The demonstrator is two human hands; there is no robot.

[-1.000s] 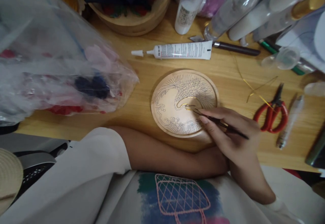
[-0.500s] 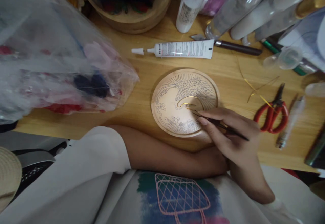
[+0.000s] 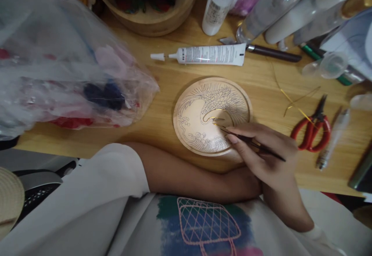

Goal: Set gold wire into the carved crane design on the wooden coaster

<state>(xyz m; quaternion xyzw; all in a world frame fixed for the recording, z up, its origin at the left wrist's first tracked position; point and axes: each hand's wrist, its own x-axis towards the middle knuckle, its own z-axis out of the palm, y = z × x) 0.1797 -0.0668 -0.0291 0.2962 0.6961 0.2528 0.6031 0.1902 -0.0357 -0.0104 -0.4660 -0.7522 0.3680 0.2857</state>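
My right hand [image 3: 263, 147] is closed around dark, slim tweezers [image 3: 255, 145], tips pointing left over a round wooden plaque [image 3: 192, 118]. Fine dark lines of a scaly, feathered creature and waves cover the plaque. Thin gold wire [image 3: 216, 110] follows a curve near its middle, with short gold bits close to the tweezer tips; whether the tips grip one is too small to tell. My left forearm [image 3: 186, 170] lies along the table's front edge, and my left hand is hidden behind my right hand and wrist.
A capped white tube [image 3: 210, 54] and a dark-handled craft knife [image 3: 274, 52] lie behind the plaque. Red-handled pliers [image 3: 310, 132], loose gold wire [image 3: 290, 101] and a pen-like tool [image 3: 333, 140] are at right. A plastic bag [image 3: 124, 89] bulges at left; bottles [image 3: 216, 14] crowd the back.
The camera view has shifted very slightly. My right hand and the tweezers hold nearly the same spot over the plaque, and the objects around it have stayed put.
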